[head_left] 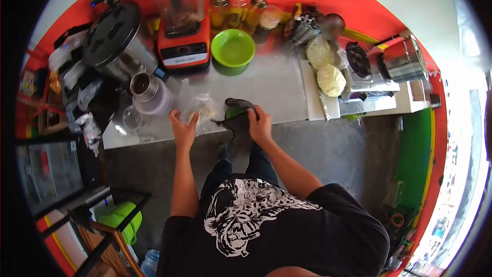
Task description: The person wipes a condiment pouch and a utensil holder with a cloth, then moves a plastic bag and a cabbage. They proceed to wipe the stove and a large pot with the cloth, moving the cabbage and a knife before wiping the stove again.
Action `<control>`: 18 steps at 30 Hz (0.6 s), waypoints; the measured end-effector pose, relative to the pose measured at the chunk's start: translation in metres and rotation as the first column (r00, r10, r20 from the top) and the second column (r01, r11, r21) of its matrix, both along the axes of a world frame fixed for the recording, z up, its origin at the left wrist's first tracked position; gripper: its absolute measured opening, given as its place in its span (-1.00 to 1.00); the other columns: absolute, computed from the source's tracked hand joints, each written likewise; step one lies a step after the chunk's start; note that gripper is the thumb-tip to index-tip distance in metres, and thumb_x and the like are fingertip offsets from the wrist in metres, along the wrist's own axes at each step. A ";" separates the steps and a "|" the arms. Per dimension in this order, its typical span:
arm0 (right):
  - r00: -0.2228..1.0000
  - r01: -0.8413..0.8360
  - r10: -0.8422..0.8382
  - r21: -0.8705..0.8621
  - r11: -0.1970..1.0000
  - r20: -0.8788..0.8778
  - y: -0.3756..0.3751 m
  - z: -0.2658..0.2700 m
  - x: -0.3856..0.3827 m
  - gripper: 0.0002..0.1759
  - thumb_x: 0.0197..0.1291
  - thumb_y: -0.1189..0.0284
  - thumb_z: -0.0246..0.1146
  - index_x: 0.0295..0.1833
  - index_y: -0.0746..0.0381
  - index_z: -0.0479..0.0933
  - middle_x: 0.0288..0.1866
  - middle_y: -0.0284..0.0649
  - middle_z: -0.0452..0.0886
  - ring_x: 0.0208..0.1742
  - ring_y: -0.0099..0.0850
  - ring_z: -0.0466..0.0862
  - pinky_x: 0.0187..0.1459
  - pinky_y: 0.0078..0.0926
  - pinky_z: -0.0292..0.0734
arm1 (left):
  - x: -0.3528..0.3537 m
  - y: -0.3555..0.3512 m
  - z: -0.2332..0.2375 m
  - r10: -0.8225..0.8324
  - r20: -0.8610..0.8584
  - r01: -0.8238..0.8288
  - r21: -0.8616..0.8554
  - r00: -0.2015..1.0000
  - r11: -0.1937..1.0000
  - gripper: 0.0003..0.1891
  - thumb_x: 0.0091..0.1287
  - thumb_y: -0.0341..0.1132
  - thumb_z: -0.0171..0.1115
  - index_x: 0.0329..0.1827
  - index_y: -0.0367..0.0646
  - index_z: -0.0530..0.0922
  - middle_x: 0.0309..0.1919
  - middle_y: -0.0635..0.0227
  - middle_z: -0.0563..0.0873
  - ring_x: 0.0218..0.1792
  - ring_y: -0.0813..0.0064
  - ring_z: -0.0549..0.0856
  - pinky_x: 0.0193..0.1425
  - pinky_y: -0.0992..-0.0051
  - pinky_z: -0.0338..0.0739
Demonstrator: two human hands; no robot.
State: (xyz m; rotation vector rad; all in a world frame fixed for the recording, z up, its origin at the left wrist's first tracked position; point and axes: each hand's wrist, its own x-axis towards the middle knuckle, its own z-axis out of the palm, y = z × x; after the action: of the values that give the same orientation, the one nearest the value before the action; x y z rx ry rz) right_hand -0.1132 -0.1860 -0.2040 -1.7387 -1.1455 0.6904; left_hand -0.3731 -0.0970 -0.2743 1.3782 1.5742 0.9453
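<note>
My left hand [184,132] is at the front edge of the metal counter, thumb and fingers apart with nothing between them. Right beside its thumb lies a clear plastic bag [206,106] with pale pieces in it. My right hand [261,127] grips a limp black cloth-like piece [240,123], which hangs over the counter edge. A patch of green [233,112] shows in its opening. To the left of my left hand stand a clear cup [132,118] and a pale lilac container [155,103] with a metal cup [144,86] on top.
Along the back of the counter [277,90] are a red blender [183,41], green bowls [233,48] and oil bottles [238,13]. A large metal urn [120,41] stands at left. On the right, cabbage [331,80] sits on a white board [328,107] beside a stove [369,102].
</note>
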 end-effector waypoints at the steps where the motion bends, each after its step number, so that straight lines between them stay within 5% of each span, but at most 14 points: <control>1: 0.988 0.145 -0.148 0.067 0.987 0.039 -0.009 0.000 0.018 -0.79 0.53 0.40 0.26 0.04 0.33 0.64 -0.41 0.00 0.65 -0.42 -0.24 0.57 -0.27 -0.26 0.51 | 0.006 -0.001 0.006 -0.031 0.007 0.031 0.008 1.000 1.000 -0.06 0.29 -0.10 0.61 0.60 -0.15 0.19 0.44 -0.13 0.46 0.46 -0.06 0.48 0.48 0.17 0.40; 4: 0.880 0.458 -0.467 0.111 0.882 0.082 -0.043 -0.010 0.092 -0.76 0.53 0.37 0.26 -0.09 0.37 0.63 -0.50 -0.07 0.56 -0.48 -0.30 0.46 -0.33 -0.25 0.45 | 0.027 0.001 0.025 -0.038 -0.199 0.063 0.119 0.979 0.991 0.14 0.10 -0.06 0.73 0.67 -0.10 0.14 0.51 -0.20 0.35 0.53 -0.19 0.36 0.54 -0.01 0.35; 6: 0.777 0.596 -0.596 0.067 0.800 0.202 -0.062 0.001 0.127 -0.72 0.56 0.33 0.22 -0.04 0.38 0.63 -0.46 -0.04 0.60 -0.43 -0.15 0.57 -0.29 -0.11 0.46 | 0.038 0.002 0.033 -0.044 -0.350 0.157 0.302 0.936 0.940 0.19 0.00 -0.08 0.76 0.67 -0.13 0.19 0.58 -0.17 0.28 0.57 -0.19 0.33 0.58 -0.10 0.30; 10: 0.721 0.583 -0.587 0.134 0.801 0.369 -0.063 -0.052 0.176 -0.68 0.57 0.30 0.19 0.11 0.36 0.60 -0.20 0.07 0.69 -0.15 0.05 0.69 -0.07 0.01 0.54 | 0.051 -0.005 0.053 -0.184 -0.485 0.299 0.172 0.855 0.938 0.12 0.01 -0.15 0.73 0.68 0.06 0.24 0.59 -0.01 0.31 0.56 -0.20 0.30 0.52 -0.19 0.33; 12: 0.795 0.238 -0.168 -0.044 0.970 0.582 -0.053 -0.081 0.186 -0.58 0.55 0.27 0.18 0.32 0.34 0.51 0.18 0.13 0.65 0.26 0.15 0.59 0.26 0.07 0.46 | 0.047 -0.002 0.027 -0.254 -0.511 0.297 0.003 0.821 0.955 -0.02 0.07 -0.27 0.65 0.62 0.07 0.33 0.52 0.06 0.43 0.51 -0.15 0.38 0.48 -0.14 0.39; 13: 0.744 0.163 -0.027 -0.143 0.976 0.667 -0.045 -0.082 0.175 -0.49 0.53 0.25 0.18 0.43 0.32 0.43 0.38 0.11 0.54 0.46 0.15 0.44 0.52 0.10 0.25 | 0.043 -0.001 0.019 -0.244 -0.515 0.284 0.000 0.822 0.959 -0.02 0.07 -0.27 0.65 0.62 0.07 0.33 0.52 0.06 0.43 0.51 -0.15 0.38 0.48 -0.14 0.39; 18: 0.771 0.027 0.073 -0.147 0.989 0.632 0.030 -0.093 0.122 -0.41 0.55 0.21 0.15 0.53 0.29 0.37 0.45 0.09 0.50 0.53 0.18 0.36 0.63 0.17 0.06 | 0.015 0.009 -0.005 -0.152 -0.185 0.183 0.164 0.971 0.969 -0.29 0.23 -0.46 0.44 0.49 -0.14 0.43 0.29 -0.04 0.63 0.30 -0.12 0.60 0.38 0.08 0.50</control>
State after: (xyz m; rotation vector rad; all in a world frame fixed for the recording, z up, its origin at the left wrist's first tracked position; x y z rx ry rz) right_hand 0.0090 -0.1556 -0.2971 -2.1745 -1.6023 0.1783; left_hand -0.3585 -0.0878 -0.2790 1.7319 1.4959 0.9025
